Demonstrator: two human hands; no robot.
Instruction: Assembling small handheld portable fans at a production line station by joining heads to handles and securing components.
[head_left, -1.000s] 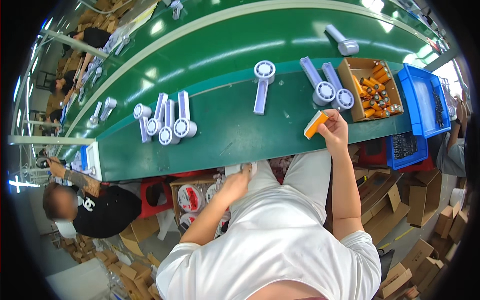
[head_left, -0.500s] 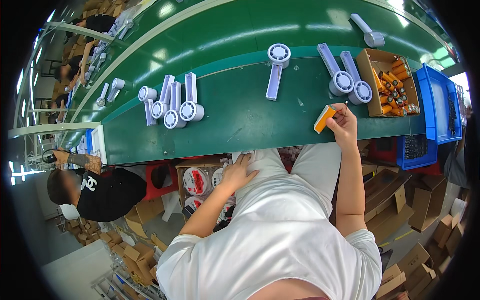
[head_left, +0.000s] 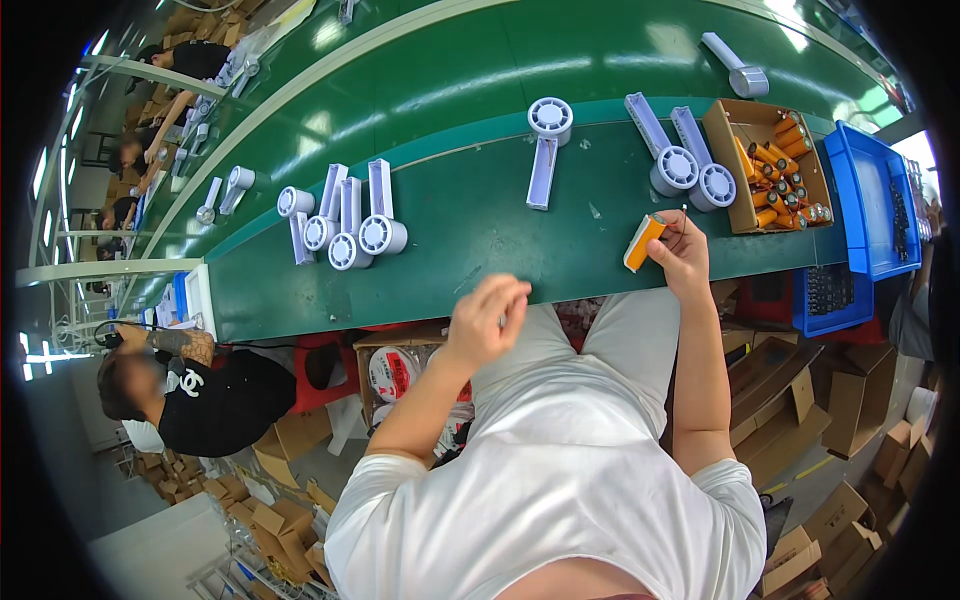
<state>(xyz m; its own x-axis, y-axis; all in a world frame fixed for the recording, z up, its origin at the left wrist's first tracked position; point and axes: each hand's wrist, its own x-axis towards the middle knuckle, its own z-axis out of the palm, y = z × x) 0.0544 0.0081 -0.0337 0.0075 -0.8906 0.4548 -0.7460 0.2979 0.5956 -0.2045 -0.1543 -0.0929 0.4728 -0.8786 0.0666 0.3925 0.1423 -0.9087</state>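
Note:
My right hand (head_left: pixel 684 258) is closed on an orange battery (head_left: pixel 648 240) above the table's near edge. The battery has a white strip along its side, and a thin wire sticks up near my fingers. My left hand (head_left: pixel 486 318) is raised in front of my lap by the near edge, its fingers curled together; whatever they may hold is hidden. Straight ahead on the green table (head_left: pixel 430 262) lies a pale lilac handheld fan body (head_left: pixel 541 172) with its long handle hollow and uncovered. Two similar fan bodies (head_left: pixel 675 170) lie beyond my right hand.
A cardboard box (head_left: pixel 741 205) of orange batteries stands at the right, beside a blue tray (head_left: pixel 866 215). A lower blue bin (head_left: pixel 838 318) holds black parts. Several fan bodies (head_left: pixel 343 251) cluster at the left. A co-worker (head_left: pixel 230 385) sits at far left; opened cartons (head_left: pixel 770 400) stand at my right.
My left hand has lifted off my thigh and moved up toward the table edge, its fingers curling. The right hand keeps the battery in nearly the same place.

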